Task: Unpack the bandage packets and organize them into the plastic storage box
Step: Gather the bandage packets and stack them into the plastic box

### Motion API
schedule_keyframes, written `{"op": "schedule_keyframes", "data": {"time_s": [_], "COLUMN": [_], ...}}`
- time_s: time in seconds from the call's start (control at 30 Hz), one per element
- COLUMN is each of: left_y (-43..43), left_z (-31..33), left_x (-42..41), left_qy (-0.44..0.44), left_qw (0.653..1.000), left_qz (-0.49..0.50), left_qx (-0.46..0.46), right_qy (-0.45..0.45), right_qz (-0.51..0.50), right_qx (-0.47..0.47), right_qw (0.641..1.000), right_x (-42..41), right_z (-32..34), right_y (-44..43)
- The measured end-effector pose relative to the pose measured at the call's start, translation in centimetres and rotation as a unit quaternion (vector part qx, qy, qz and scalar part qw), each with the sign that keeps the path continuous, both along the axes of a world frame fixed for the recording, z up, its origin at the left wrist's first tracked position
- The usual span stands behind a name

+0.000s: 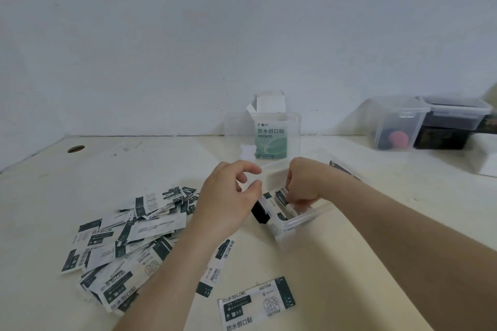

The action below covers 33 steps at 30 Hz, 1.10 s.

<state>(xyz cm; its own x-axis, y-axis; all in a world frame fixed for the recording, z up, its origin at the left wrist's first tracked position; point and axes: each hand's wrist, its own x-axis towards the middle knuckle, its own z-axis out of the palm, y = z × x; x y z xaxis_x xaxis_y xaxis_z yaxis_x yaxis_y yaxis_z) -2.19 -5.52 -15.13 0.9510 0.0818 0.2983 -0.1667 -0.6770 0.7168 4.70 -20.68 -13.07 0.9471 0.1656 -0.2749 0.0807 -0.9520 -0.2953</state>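
Head view: right fingers (292,194) tight on packets (271,203) inside box (305,218), left fingers (248,168) loose beside its rim

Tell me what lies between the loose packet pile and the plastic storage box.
The head view shows the left hand there, between packet pile and storage box; it holds nothing.

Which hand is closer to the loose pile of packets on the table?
Left. The left hand is just right of the pile, its forearm crossing it. The right hand is farther off, inside the box, pinching packets.
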Motion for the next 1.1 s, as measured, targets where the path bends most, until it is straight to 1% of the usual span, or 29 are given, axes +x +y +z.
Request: {"op": "schedule_keyframes", "data": {"time_s": [0.1,0.2,0.27,0.4,0.47,0.53,0.63,0.7,0.73,0.83,0.9,1.0,1.1], "left_y": [0.2,0.5,0.5,0.6,0.7,0.7,0.7,0.7,0.7,0.7,0.7,0.6,0.6], "left_z": [-0.5,-0.7,-0.8,-1.0,-1.2,-1.3,-1.5,-1.5,-1.5,-1.5,-1.5,-1.4,-1.5], "left_x": [0.3,0.5,0.6,0.7,0.7,0.7,0.8,0.8,0.8,0.8,0.8,0.8,0.8], "left_qy": [0.022,0.028,0.026,0.023,0.020,0.021,0.020,0.018,0.018,0.018,0.017,0.013,0.012], "left_qw": [0.996,0.992,0.992,0.992,0.991,0.990,0.990,0.990,0.990,0.989,0.990,0.990,0.991], "left_qz": [-0.021,-0.030,-0.032,-0.035,-0.036,-0.038,-0.041,-0.043,-0.043,-0.046,-0.048,-0.050,-0.049], "left_qx": [-0.079,-0.117,-0.122,-0.122,-0.127,-0.132,-0.136,-0.135,-0.136,-0.136,-0.132,-0.128,-0.124], "right_qy": [0.023,0.020,0.012,-0.044,-0.043,-0.032,-0.010,-0.001,0.005,0.026,0.047,0.072,0.088], "right_qz": [-0.033,-0.055,-0.058,-0.025,-0.015,-0.013,-0.016,-0.018,-0.014,0.022,0.049,0.071,0.074], "right_qx": [0.014,0.045,0.046,-0.040,-0.052,-0.035,0.020,0.030,0.019,-0.059,-0.093,-0.117,-0.113], "right_qw": [0.999,0.997,0.997,0.998,0.998,0.999,1.000,0.999,1.000,0.998,0.993,0.988,0.987], "right_x": [0.2,0.4,0.4,0.1,0.0,-0.1,-0.3,-0.5,-0.6,-1.0,-1.1,-1.2,-1.2], "right_z": [0.2,0.2,-0.1,-0.4,-0.4,-0.4,-0.2,0.4,0.7,1.6,1.9,2.2,2.3], "right_y": [0.2,0.3,0.5,0.6,0.4,0.3,0.2,0.0,-0.2,-0.4,-0.4,0.0,0.2]}}
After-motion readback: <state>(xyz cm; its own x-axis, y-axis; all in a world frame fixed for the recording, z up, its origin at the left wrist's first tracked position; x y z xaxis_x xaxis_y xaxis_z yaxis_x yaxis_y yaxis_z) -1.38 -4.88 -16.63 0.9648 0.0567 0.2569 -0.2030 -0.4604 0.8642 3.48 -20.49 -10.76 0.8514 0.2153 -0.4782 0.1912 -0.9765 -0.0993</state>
